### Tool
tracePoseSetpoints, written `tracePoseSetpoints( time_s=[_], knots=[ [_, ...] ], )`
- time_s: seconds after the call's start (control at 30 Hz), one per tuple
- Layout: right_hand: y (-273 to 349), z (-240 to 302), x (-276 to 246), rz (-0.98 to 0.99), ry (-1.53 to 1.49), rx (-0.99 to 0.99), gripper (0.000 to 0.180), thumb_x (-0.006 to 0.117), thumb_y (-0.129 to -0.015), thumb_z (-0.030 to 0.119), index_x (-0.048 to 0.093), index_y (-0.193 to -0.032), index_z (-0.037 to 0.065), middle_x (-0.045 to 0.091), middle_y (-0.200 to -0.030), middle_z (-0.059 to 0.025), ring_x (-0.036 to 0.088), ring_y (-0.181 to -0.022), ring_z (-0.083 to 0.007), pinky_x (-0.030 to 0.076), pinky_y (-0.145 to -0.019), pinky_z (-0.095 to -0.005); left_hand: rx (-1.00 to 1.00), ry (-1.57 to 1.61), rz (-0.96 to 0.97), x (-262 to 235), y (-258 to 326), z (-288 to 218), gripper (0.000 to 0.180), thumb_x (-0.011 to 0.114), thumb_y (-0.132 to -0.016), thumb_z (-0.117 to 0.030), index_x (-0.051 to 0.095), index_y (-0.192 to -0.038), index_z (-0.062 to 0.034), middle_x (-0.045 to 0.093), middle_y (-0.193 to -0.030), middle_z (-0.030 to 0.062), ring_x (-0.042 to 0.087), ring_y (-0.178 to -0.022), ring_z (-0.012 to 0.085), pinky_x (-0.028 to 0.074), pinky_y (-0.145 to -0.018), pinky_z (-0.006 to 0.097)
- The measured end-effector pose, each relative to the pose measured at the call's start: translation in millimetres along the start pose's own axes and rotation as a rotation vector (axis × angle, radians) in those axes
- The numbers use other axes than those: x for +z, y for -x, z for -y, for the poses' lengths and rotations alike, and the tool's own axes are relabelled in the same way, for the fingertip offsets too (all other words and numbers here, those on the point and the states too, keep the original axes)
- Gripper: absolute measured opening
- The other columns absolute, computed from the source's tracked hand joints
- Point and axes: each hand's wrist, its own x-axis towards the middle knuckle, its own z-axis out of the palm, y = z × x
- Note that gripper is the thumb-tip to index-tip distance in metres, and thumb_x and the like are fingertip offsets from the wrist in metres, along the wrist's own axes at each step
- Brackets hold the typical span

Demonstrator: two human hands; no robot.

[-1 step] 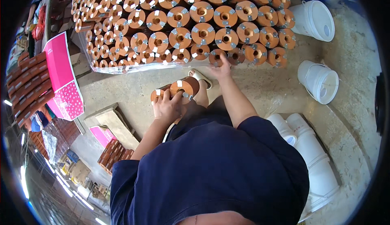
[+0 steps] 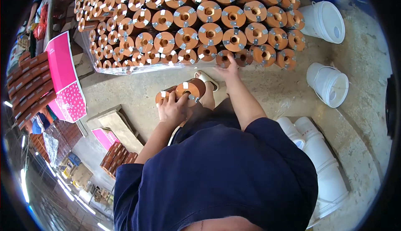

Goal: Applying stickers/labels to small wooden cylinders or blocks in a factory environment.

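in the head view, the left hand (image 2: 170, 111) gripped a pair of hollow brown cylinders (image 2: 182, 88) in front of the wearer's body, its fingers curled against their near ends, with one digit at the core hole of the larger cylinder. white tabs and a grey clip showed on their end faces. the right hand (image 2: 230, 70) reached forward with its fingers spread, holding nothing, at the bottom row of a tall cylinder stack (image 2: 210, 34); whether its fingertips touched a cylinder could not be told. clear plastic film (image 2: 142, 70) ran along the stack's lower edge.

to the right of the stack, a white bucket (image 2: 311, 21) lay with its round end toward the camera. nearer stood a white handled bucket (image 2: 318, 78), its contents unclear. white pails (image 2: 321, 158) were grouped beside the wearer at the lower right, and what they held could not be seen. a pink printed sheet (image 2: 60, 60) hung at the left.
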Motion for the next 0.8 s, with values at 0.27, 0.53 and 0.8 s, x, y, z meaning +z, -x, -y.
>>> tracePoseSetpoints(
  time_s=[0.27,0.53,0.8],
  knots=[
    [-14,14,-12,-0.001,-0.045,0.098,0.043,0.055,-0.079,0.014,0.035,-0.114,-0.001,0.034,-0.118,-0.0206,0.035,-0.109,-0.0372,0.030,-0.094,-0.0547,-0.071,0.049,0.011,11,11,10,0.056,0.066,-0.057,-0.029,0.047,-0.110,-0.0293,0.050,-0.103,0.0135,0.057,-0.080,0.0323,0.042,-0.073,0.044],
    [0,6,-5,-0.037,0.119,-0.006,0.024,0.043,-0.074,0.000,0.039,-0.098,-0.002,0.037,-0.115,-0.0211,0.028,-0.117,-0.0407,0.031,-0.093,-0.0556,-0.096,0.077,0.094,13,21,19,0.057,0.067,-0.059,-0.034,0.046,-0.112,-0.0307,0.047,-0.107,0.0132,0.056,-0.084,0.0319,0.040,-0.078,0.042],
    [129,12,12,0.006,1.218,0.005,0.059,0.052,-0.080,0.032,0.028,-0.126,0.005,0.038,-0.123,-0.0191,0.038,-0.114,-0.0323,0.034,-0.090,-0.0502,0.240,-0.068,0.070,1,-21,-1,0.057,0.068,-0.061,-0.038,0.044,-0.112,-0.0330,0.045,-0.110,0.0101,0.055,-0.086,0.0298,0.038,-0.077,0.045]
  ],
)
